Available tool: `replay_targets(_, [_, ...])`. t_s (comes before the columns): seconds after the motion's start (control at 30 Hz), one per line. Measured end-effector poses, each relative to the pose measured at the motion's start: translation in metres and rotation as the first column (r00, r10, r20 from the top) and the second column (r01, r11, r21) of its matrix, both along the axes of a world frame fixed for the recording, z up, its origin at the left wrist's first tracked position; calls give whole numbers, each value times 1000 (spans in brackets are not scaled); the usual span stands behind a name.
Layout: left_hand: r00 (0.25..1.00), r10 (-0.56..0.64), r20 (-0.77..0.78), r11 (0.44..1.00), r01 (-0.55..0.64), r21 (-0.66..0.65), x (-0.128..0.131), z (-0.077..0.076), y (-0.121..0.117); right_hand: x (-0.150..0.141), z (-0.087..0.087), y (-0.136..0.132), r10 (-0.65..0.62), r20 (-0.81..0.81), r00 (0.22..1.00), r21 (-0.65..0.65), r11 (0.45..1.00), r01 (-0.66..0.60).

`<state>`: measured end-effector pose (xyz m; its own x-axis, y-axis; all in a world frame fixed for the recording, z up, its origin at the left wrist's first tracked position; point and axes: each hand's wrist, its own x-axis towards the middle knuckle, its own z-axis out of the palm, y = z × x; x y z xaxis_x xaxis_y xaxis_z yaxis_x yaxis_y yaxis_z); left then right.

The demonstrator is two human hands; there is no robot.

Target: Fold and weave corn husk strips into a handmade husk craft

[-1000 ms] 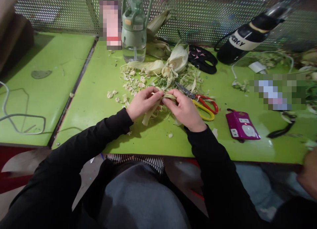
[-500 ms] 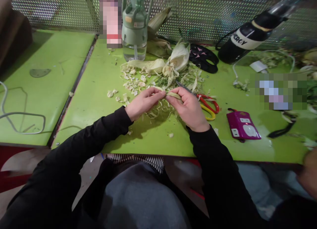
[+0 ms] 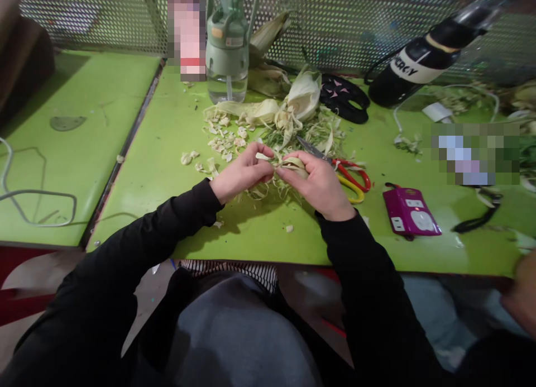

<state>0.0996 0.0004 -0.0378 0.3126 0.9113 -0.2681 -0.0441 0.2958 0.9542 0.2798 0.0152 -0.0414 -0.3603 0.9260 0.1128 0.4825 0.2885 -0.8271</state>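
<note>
Both hands meet over the green table, pinching a pale green strip of corn husk (image 3: 294, 162). My left hand (image 3: 244, 172) is closed on the strip's left end with thumb and forefinger. Around its right part my right hand (image 3: 318, 180) is closed, the strip bending between thumb and fingers. Just beyond the hands lie husk shreds and small cut bits (image 3: 224, 138), and behind them a husk bundle (image 3: 301, 99). Scissors (image 3: 349, 177) with one red and one yellow handle lie beside my right hand, blades partly over the shreds.
A green water bottle (image 3: 227, 57) and a leaning black bottle (image 3: 412, 68) stand along the perforated metal screen (image 3: 326, 29). A black pad (image 3: 344, 99) lies between them. At right are a purple power socket (image 3: 411, 211), a white charger (image 3: 436, 113) and another person's hand (image 3: 523, 292).
The fingers have shifted along the husk strip, which now bows up in my right hand. A longer piece hanging below the hands a second ago no longer shows. The view has shifted slightly.
</note>
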Motion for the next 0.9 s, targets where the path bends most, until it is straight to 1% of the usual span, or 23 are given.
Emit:
replay_targets(0.2, [1000,-4,12,999,4,40,-1,5,-3,-1,-1,-3,-31,-70,997,-48,998,28])
replay_targets(0.4, [1000,-8,0,998,8,63,-2,9,-3,0,-2,-2,-92,-100,991,-5,996,92])
replay_targets(0.63, [1000,-4,-4,999,4,34,-3,15,-4,-2,-3,-3,-152,-142,978,15,988,156])
replay_targets(0.7, [1000,-26,-16,999,26,22,-3,17,-4,-2,-3,-3,-163,-149,975,32,985,170])
replay_targets(0.77, [998,-48,-47,999,49,20,-4,16,-5,-2,-4,-3,-144,-154,977,66,986,156])
replay_targets(0.83, [994,-60,-88,998,63,31,-3,14,-4,-1,-6,-3,-87,-146,985,108,989,104])
replay_targets(0.9, [994,-50,-101,998,54,44,-2,10,-3,-1,-8,-2,-23,-128,991,123,992,38])
